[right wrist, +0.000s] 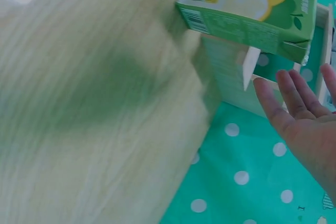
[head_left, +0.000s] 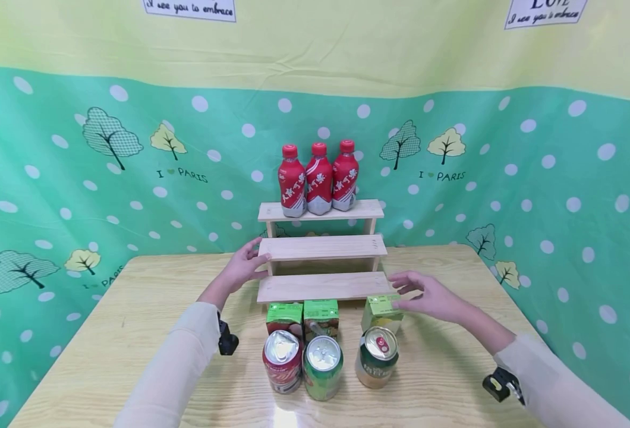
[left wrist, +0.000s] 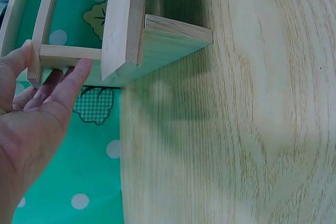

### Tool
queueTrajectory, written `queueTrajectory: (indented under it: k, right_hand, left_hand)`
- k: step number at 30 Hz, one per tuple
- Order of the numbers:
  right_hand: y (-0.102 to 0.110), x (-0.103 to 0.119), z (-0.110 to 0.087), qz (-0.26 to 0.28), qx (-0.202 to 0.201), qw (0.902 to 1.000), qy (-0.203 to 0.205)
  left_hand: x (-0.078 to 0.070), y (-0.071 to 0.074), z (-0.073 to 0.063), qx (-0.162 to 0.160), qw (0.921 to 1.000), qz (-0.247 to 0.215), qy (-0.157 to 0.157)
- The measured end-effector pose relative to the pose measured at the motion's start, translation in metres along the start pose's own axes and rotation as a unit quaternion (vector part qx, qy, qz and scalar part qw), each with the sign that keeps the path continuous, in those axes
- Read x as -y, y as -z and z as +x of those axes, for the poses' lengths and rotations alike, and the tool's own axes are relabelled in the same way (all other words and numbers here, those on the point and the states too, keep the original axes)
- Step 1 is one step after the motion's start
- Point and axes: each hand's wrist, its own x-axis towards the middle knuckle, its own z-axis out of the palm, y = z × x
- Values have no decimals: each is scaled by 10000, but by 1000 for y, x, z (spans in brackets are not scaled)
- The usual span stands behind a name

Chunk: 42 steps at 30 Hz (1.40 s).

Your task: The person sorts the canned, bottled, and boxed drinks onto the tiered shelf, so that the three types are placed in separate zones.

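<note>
A three-tier wooden shelf [head_left: 323, 248] stands at the back of the table. At its left end my left hand [head_left: 240, 267] holds the middle board, the thumb on one side and the fingers behind and below, as the left wrist view shows. My right hand [head_left: 427, 295] is at the right end of the bottom board, holding nothing, its fingers extended in the right wrist view. Just under it is a light green drink carton [head_left: 381, 313] with a yellow picture. Three red bottles [head_left: 319, 181] stand on the top board.
Two green-topped cartons [head_left: 284, 315] sit side by side before the shelf. In front of the cartons are a red can [head_left: 283, 365], a green can [head_left: 323, 371] and a dark green and tan can [head_left: 377, 359]. A polka-dot cloth [head_left: 186, 196] hangs behind the wooden table [head_left: 186, 356].
</note>
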Motion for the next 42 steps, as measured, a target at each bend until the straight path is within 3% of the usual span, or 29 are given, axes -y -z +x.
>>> queueTrajectory:
  k: [20,27,42]
  right_hand:
    - [-21,-22,-6,614,212,9979,57]
    - [-29,-27,-7,968,83,9953,44]
    - [-22,-18,-17,676,-473,9961,-306]
  left_hand:
    - [3,3,1,-67,9999,73,74]
    - [5,2,1,-59,9999,75,59]
    - [0,1,2,-41,9998,179,58]
